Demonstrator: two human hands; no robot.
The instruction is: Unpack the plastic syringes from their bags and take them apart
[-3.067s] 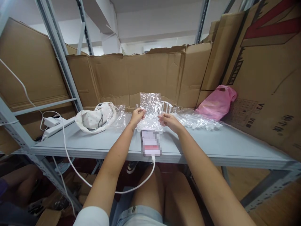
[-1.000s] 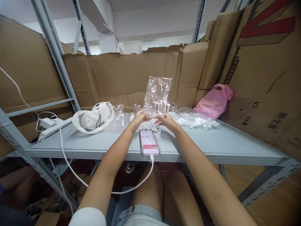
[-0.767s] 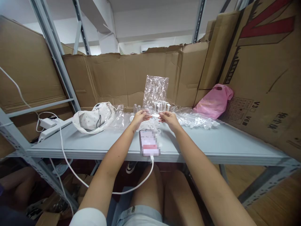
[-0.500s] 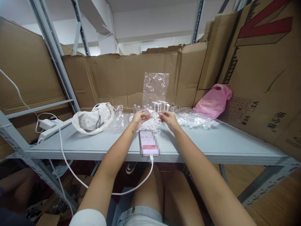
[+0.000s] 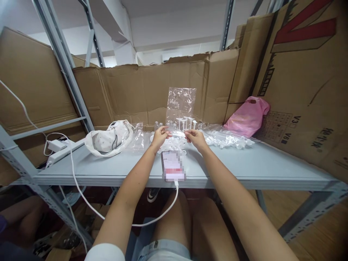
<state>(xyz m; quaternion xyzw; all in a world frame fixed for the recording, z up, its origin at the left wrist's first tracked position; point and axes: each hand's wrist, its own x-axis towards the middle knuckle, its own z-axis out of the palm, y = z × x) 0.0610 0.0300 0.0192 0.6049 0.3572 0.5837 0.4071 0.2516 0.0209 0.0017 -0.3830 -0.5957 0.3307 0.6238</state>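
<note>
- Your left hand (image 5: 160, 135) and right hand (image 5: 196, 137) both pinch the bottom edge of a clear plastic bag (image 5: 181, 106), thumb against forefinger on each side, the other fingers loosely curled.
- The bag stands upright between your hands, above the far part of the grey table (image 5: 244, 165), in front of the cardboard wall (image 5: 130, 90).
- Change since three seconds ago: the bag was then low and crumpled against the tabletop; now it stands taller and flatter, held by its lower edge.
- Over the last second the hands hardly moved. They stay close together, and the bag's top swayed a little left and right.
- My read: you have the bag straightened and are working its lower edge, likely the opening. I can't tell if the mouth is open yet.
- Small white plastic parts (image 5: 186, 123) stand just behind your fingers, with more loose white pieces (image 5: 174, 146) on the table under your hands.
- The phone (image 5: 173, 165) lies flat at the near table edge, just below your hands, with its white cable (image 5: 81, 195) plugged in and hanging off the front.
- A white cloth pouch (image 5: 108, 137) sits left of your hands, well apart. More clear bags (image 5: 225, 138) lie to the right, and a pink bag (image 5: 248, 116) is at the far right against the cardboard.
</note>
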